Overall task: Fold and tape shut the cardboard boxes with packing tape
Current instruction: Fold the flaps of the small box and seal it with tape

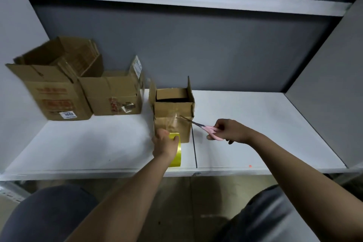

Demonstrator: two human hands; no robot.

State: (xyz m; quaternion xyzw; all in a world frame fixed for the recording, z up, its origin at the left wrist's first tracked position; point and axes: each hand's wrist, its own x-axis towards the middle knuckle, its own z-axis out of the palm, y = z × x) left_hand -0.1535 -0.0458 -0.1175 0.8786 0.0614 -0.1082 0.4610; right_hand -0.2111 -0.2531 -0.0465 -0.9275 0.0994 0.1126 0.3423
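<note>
A small brown cardboard box (172,112) stood open-topped near the middle of a smooth white shelf (255,124), a glossy clear strip of tape (173,122) stretched down its near face. The left hand (166,143) gripped a yellowish tape roll (175,151) against the box's base. The right hand (229,130) clamped pink-handled scissors (204,126), blades touching the strip. Two larger worn boxes (78,88) sat at the left by the grey wall (216,49). The shelf's right half lay bare to its front edge.

Storeroom or packing area, bare white shelving (255,116), grey walls (196,45), worn cardboard boxes (59,94)
</note>
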